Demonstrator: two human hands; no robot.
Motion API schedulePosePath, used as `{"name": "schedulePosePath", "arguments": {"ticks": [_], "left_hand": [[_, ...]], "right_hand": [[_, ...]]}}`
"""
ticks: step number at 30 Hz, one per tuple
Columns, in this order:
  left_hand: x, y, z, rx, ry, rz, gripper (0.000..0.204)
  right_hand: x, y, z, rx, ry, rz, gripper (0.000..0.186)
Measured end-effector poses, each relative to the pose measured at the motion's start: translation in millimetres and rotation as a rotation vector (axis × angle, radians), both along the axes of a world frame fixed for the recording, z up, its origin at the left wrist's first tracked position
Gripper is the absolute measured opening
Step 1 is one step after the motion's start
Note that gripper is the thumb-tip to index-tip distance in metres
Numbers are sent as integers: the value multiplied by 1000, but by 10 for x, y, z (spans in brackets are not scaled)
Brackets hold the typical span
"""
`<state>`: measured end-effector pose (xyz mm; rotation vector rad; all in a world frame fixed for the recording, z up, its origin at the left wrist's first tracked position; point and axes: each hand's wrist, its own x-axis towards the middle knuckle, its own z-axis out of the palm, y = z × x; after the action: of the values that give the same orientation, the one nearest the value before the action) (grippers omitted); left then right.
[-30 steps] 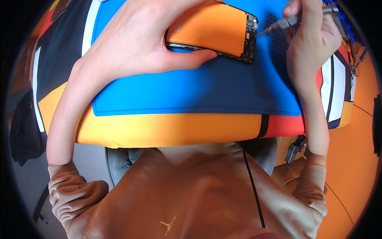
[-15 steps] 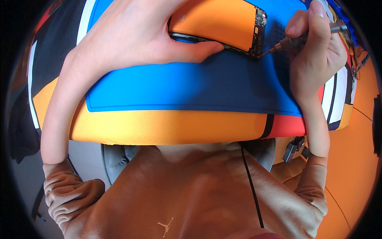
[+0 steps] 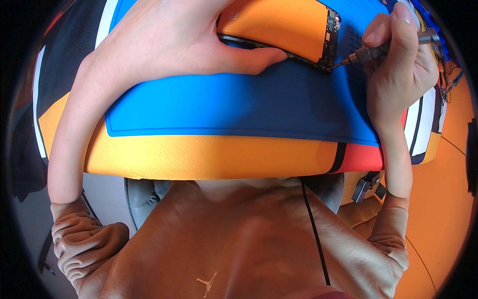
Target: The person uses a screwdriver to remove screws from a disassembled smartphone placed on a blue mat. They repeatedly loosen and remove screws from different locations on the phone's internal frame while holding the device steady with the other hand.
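- Closest to you is your brown top (image 3: 234, 234), its sleeves bunched near your elbows, with a thin black cord (image 3: 315, 234) running down its right side.
- Behind your back and shoulders, parts of a dark chair (image 3: 144, 197) show on both sides.
- Before you, the counter's near edge is wrapped in a cloth (image 3: 214, 157) with yellow, black and red blocks.
- A blue mat (image 3: 199, 107) lies on that cloth, shadowed toward its right half.
- Your hands are apart, one at each end of an opened phone (image 3: 279, 30), which sits over the far part of the mat, its orange panel facing up and a dark circuit board strip at its right end.
- Your left hand (image 3: 189, 42) covers the phone's left end, thumb laid along the near long edge; your fingers pass out of view, so I cannot tell how firmly they close.
- Your right hand (image 3: 402, 74) is clamped on a grey screwdriver (image 3: 366, 54), slanted so its thin tip meets the board's near right corner; I cannot tell whether it sits in a screw.
- Off to the right are some tangled wires (image 3: 452, 83).
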<state>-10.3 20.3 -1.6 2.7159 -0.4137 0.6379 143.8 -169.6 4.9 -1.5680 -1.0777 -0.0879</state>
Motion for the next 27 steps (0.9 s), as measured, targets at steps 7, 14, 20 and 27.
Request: {"name": "schedulePosePath", "arguments": {"ticks": [7,14,20,27], "left_hand": [[-13,-3,8,-24,47,26,75],[0,4,-5,-14,7,12,75],[18,-8,-32,-24,-16,10,73],[12,-27,-19,-22,12,25,72]], "right_hand": [[286,-137,-26,-25,-193,257,52],[177,-77,154,-99,-509,363,26],[174,22,142,114,-647,298,30],[305,-28,298,-137,-486,433,32]]}}
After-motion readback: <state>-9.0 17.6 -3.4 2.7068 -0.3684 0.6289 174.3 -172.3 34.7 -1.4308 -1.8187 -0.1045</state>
